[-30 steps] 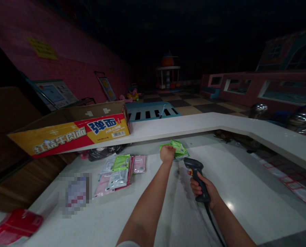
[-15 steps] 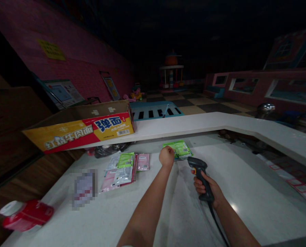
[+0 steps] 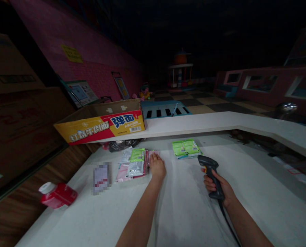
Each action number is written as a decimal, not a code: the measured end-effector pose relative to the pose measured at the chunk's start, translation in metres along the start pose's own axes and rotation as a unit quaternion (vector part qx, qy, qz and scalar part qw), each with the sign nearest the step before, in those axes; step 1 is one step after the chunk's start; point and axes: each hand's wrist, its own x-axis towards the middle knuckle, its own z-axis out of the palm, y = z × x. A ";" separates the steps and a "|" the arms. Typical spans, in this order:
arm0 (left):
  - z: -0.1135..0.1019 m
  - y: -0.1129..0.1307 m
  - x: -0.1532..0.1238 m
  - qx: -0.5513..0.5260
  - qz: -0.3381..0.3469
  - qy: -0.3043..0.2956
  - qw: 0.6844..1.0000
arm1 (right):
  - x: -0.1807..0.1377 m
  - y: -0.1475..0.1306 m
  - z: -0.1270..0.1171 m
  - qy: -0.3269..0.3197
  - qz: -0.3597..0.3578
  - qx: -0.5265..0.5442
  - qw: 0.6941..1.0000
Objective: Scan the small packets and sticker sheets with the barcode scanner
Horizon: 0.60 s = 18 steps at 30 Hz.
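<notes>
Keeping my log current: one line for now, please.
left hand: at pink packet, grip unclear | right hand: gripping scanner | green packets: lying on counter

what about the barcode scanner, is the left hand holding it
No, the right hand grips the barcode scanner, apart from the left hand.

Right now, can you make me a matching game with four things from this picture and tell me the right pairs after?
1. scanner
2. red bottle
3. cardboard box
4. left hand

A. on the raised white ledge
B. reaching onto a pink packet
C. held in the right hand
D. has a white cap

Pairs: 1-C, 2-D, 3-A, 4-B
</notes>
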 end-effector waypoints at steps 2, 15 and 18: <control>0.001 0.001 -0.007 0.021 0.000 -0.010 1.000 | 0.001 0.001 -0.004 -0.009 0.004 0.020 1.000; -0.019 0.014 -0.017 0.124 -0.049 0.019 0.991 | 0.002 0.001 -0.007 -0.036 0.021 0.072 0.996; -0.019 0.018 -0.018 0.141 -0.065 0.033 0.987 | 0.001 0.001 -0.006 -0.033 0.018 0.072 0.997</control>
